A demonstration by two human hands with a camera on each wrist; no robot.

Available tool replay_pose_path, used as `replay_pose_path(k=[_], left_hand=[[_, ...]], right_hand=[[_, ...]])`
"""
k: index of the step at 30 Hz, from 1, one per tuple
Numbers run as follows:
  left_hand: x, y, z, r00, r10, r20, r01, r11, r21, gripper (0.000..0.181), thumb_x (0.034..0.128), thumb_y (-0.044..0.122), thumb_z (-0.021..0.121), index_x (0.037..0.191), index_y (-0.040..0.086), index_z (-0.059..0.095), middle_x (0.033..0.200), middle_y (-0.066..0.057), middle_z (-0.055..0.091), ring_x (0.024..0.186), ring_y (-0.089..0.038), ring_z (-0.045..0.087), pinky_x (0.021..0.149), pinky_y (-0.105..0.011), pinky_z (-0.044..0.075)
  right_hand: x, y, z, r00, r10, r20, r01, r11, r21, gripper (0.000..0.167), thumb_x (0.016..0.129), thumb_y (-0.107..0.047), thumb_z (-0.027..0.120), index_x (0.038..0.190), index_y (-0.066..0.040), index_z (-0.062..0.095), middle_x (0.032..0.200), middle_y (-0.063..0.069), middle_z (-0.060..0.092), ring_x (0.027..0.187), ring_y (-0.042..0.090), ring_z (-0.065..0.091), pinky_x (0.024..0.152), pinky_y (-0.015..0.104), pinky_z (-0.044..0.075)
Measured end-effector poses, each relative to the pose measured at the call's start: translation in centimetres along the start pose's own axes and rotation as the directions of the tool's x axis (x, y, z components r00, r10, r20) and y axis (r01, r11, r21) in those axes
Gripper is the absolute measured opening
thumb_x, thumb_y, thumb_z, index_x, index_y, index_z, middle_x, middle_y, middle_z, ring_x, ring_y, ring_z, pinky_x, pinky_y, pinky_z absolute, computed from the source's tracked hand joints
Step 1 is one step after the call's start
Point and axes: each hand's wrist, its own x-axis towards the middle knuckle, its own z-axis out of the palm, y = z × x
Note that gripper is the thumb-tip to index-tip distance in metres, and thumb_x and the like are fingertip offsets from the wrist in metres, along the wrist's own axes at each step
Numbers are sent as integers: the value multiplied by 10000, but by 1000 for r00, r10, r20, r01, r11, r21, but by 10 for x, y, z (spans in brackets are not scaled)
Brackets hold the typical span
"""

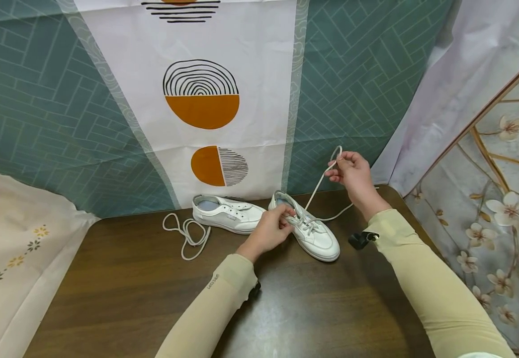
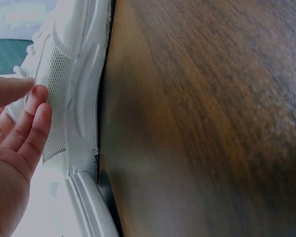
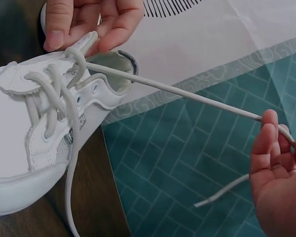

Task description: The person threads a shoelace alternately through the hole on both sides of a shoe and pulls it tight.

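A white canvas sneaker (image 1: 322,242) stands on the table, its toe angled toward the near right. At its upper edge my left hand (image 1: 270,227) pinches the flap beside the tongue, as the right wrist view shows. My right hand (image 1: 353,174) is raised up and to the right, gripping a white shoelace (image 3: 187,95) between thumb and fingers. That lace runs taut from an upper eyelet, and its free tip hangs below the hand. The lower eyelets are laced, while a couple of upper ones (image 3: 79,100) look bare. Another lace end trails off the shoe's other side.
To the left lies a second white sneaker (image 1: 230,219) with a loose coiled lace (image 1: 187,233) beside it. Both stand near the back of the dark wooden table (image 1: 152,298). A patterned cloth (image 1: 259,99) hangs directly behind, and a floral panel (image 1: 487,238) borders the right side.
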Motion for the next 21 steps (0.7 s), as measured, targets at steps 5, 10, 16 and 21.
replay_pose_path(k=[5,10,16,21], left_hand=[[1,-1,-1,1000,-19,12,20,1000,-16,274,868,142,630,1134,100,581,942,28,656,748,-65,626,643,-208,510],[2,1,-1,999,-34,-7,34,999,-6,260,921,190,566,1168,113,588,934,36,662,749,-56,593,669,-218,490],[9,14,-6,995,-78,-62,68,987,-149,448,937,356,548,1366,275,446,1159,15,626,763,-119,635,613,-252,505],[17,31,-14,993,-68,-92,32,937,-349,355,924,313,577,1265,215,557,1110,-116,661,752,-291,664,538,-294,480]], right_hand=[[-2,-5,4,997,-78,-1,78,996,31,215,974,-238,472,1104,-72,429,989,142,580,695,138,663,619,207,527],[-4,-10,12,988,-151,1,151,988,28,240,973,-213,471,1126,-36,418,956,125,590,688,150,668,624,222,531],[-12,-10,33,956,-187,227,232,954,-190,241,962,-213,509,1102,-18,503,915,144,652,735,171,684,653,292,550],[-25,-8,57,898,-122,422,273,907,-320,222,939,-234,558,1064,-54,588,915,137,681,778,223,665,682,343,555]])
